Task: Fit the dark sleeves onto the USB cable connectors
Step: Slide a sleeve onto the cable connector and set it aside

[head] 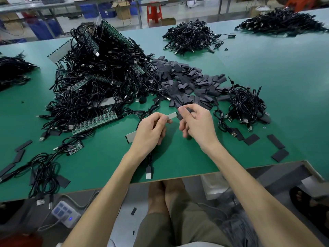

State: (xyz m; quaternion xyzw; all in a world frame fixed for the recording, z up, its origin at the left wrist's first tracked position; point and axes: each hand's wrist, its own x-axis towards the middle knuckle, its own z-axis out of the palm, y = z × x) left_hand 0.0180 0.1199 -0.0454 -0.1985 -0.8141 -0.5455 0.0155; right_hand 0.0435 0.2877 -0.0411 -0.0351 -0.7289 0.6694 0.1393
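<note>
Pinching dark sleeve (187, 110) in right grip (195, 123), thumb and forefinger curling on it. Holding pale connector strip (171, 115) in left grip (151, 130), fingers closing round it, strip tip pointing at sleeve, just beside it; touching or not, cannot tell. Trailing black cable (150, 157) under left wrist to USB plug (149, 172), lying at counter (178, 157) edge. Lying beyond grips: sleeve pile (187, 81), big cable heap (99, 77) left, smaller cable bundle (246, 104) right, loose sleeves (277, 145) near right edge.
</note>
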